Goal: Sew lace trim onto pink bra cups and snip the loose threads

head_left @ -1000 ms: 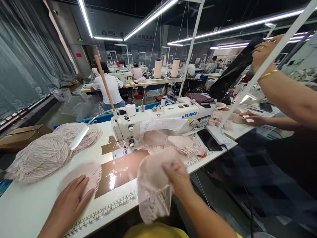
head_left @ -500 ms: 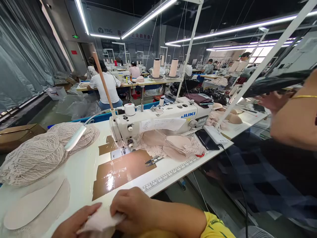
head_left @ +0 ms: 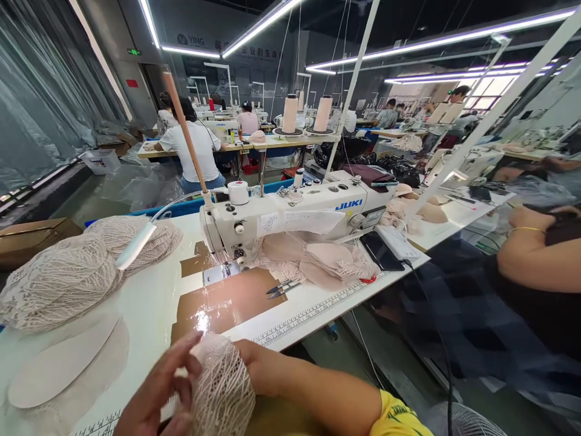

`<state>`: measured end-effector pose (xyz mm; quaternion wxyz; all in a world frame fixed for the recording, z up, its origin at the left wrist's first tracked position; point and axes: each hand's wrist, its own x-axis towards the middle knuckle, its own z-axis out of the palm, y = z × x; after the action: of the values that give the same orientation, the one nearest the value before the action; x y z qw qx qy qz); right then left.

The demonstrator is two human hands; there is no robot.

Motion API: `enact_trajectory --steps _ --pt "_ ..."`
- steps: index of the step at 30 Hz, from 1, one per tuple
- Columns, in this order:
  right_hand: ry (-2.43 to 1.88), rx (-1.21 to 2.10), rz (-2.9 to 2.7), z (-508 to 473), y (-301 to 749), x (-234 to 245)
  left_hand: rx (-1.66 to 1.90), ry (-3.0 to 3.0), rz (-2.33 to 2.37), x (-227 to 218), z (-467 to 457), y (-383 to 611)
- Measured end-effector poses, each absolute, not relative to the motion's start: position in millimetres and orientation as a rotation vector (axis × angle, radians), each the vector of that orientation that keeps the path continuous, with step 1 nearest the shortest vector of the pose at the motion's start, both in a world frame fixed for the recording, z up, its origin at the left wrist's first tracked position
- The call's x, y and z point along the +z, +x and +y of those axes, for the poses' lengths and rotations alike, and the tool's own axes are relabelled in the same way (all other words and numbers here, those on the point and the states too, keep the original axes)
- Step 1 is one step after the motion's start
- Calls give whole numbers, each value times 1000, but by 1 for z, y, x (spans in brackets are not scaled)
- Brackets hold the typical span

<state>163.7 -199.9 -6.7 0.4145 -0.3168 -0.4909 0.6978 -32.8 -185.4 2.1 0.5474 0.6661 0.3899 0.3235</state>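
Note:
A beige lace-covered bra cup (head_left: pixel 222 384) is held up at the table's front edge, its netted lace facing me. My right hand (head_left: pixel 254 363) holds it from behind; its fingers are mostly hidden by the lace. At the cup's left edge is my left hand (head_left: pixel 166 384), its fingers bent and apart, the fingertips against or very near the lace. Beyond both hands, a white JUKI sewing machine (head_left: pixel 290 212) stands on the table (head_left: pixel 149 303), with brown tape (head_left: pixel 227 297) before its needle. Thread snips (head_left: pixel 282 289) lie right of the tape.
Stacked lace pieces (head_left: pixel 59 281) and smooth oval cups (head_left: pixel 63 366) lie on the left under a lamp (head_left: pixel 136 247). More cups and lace (head_left: pixel 324 260) rest beneath the machine arm, near a phone (head_left: pixel 380 251). A co-worker's arm (head_left: pixel 540 248) is at right.
The bra cup has been raised and turned so its lace side shows. My left hand has moved up and its fingers have loosened. The co-worker's arm at right has moved lower.

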Motion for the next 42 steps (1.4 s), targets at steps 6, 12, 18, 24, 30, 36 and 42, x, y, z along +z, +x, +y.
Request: enact_trajectory --steps 6,12,18,24,30,36,42 --pt "-820 1759 -1077 -208 180 8 478 1331 746 4 -174 -33" --pt "-931 1558 -855 -201 188 -14 610 1112 670 1 -183 -25" --pt "-1062 1324 -1125 -198 196 -12 656 1213 729 3 -189 -24" --pt "-1131 1376 -1242 -194 204 -6 647 1223 748 5 -189 -27" --pt "-1020 1226 -1169 -194 198 -2 916 706 746 -3 -188 -24" --pt "-1028 1188 -1204 -190 182 5 857 408 536 3 -199 4" --pt "-1068 1291 -927 -180 189 7 796 499 748 -4 -207 5"
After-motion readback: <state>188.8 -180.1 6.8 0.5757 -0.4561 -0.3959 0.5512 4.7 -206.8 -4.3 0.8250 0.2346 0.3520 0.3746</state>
